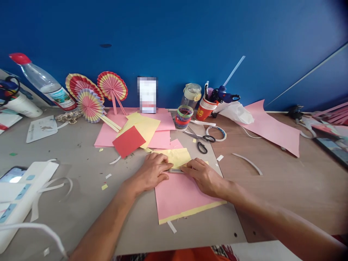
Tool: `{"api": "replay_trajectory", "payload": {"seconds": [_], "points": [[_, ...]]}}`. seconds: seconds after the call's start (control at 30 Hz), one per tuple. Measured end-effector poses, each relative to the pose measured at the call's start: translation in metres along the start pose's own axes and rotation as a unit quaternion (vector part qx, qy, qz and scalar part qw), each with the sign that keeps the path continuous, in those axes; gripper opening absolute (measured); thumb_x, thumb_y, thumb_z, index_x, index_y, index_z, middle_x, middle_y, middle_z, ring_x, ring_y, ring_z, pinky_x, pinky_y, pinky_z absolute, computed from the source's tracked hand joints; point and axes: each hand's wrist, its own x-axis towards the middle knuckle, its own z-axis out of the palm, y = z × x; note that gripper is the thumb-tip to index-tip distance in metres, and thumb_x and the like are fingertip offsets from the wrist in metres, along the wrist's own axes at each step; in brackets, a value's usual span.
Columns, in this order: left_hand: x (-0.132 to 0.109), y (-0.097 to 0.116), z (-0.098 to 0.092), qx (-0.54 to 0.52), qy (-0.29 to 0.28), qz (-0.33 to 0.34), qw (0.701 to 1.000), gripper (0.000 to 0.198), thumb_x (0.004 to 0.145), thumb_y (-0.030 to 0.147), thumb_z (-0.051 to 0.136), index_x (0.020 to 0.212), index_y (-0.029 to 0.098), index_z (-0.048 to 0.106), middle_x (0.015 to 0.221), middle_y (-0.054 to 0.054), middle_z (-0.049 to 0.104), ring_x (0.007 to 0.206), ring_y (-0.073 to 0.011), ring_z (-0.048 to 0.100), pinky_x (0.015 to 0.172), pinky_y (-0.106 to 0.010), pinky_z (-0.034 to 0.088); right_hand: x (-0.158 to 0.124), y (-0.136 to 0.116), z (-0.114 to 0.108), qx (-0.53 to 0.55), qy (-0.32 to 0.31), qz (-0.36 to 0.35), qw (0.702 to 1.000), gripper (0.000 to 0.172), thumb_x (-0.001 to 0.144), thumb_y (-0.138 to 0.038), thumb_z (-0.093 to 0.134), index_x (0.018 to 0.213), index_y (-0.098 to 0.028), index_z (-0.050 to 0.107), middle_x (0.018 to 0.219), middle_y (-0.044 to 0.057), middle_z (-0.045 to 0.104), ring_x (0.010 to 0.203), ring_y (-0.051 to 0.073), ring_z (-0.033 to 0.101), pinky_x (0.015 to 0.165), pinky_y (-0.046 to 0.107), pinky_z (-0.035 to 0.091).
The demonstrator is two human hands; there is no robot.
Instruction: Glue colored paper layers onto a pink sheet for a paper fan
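A pink sheet of paper (185,194) with a yellow edge strip lies on the table in front of me. A yellow paper flap (176,156) is at its far edge, apparently folded. Across the paper, between my hands, runs a slim pale bar (176,170); its exact kind is unclear. My left hand (152,170) has its curled fingers and thumb at the bar's left end, resting on the paper. My right hand (205,175) closes its fingers at the right end, also pressed against the paper. Both ends of the bar are hidden by fingers.
Behind lie a red card (129,141), yellow sheets (148,128) and scissors (201,139) by a tape roll (217,133). Folded paper fans (112,86), a bottle (51,85), a phone (147,95), a jar (184,117) and paper cups (205,108) stand along the blue partition.
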Motion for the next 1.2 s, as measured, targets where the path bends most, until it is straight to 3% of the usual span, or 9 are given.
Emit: {"api": "replay_trajectory", "payload": {"seconds": [0.93, 1.1, 1.2], "points": [[0.001, 0.006, -0.005, 0.017, -0.024, -0.002, 1.0, 0.033, 0.079, 0.031, 0.068, 0.11, 0.028, 0.061, 0.114, -0.003, 0.052, 0.11, -0.0246, 0.042, 0.095, -0.041, 0.035, 0.021, -0.015, 0.011, -0.013, -0.047, -0.045, 0.998, 0.048, 0.08, 0.001, 0.043, 0.122, -0.015, 0.058, 0.09, 0.01, 0.053, 0.082, 0.02, 0.045, 0.074, 0.034, 0.042], [-0.003, 0.007, -0.012, -0.027, -0.037, -0.007, 0.999, 0.058, 0.071, 0.046, 0.074, 0.124, 0.028, 0.056, 0.119, -0.006, 0.054, 0.115, -0.0277, 0.043, 0.099, -0.044, 0.037, 0.015, -0.013, 0.002, -0.008, -0.054, -0.047, 0.997, 0.043, 0.084, -0.002, 0.042, 0.12, -0.017, 0.06, 0.09, 0.01, 0.056, 0.08, 0.02, 0.047, 0.074, 0.034, 0.044], [-0.005, 0.005, -0.014, -0.071, -0.003, -0.025, 0.997, 0.062, 0.078, 0.054, 0.064, 0.132, 0.024, 0.051, 0.13, -0.01, 0.052, 0.122, -0.0287, 0.044, 0.104, -0.044, 0.037, 0.003, -0.005, -0.012, 0.019, -0.037, -0.019, 0.999, 0.043, 0.088, -0.003, 0.037, 0.122, -0.018, 0.059, 0.09, 0.011, 0.057, 0.082, 0.021, 0.05, 0.075, 0.036, 0.047]]}}
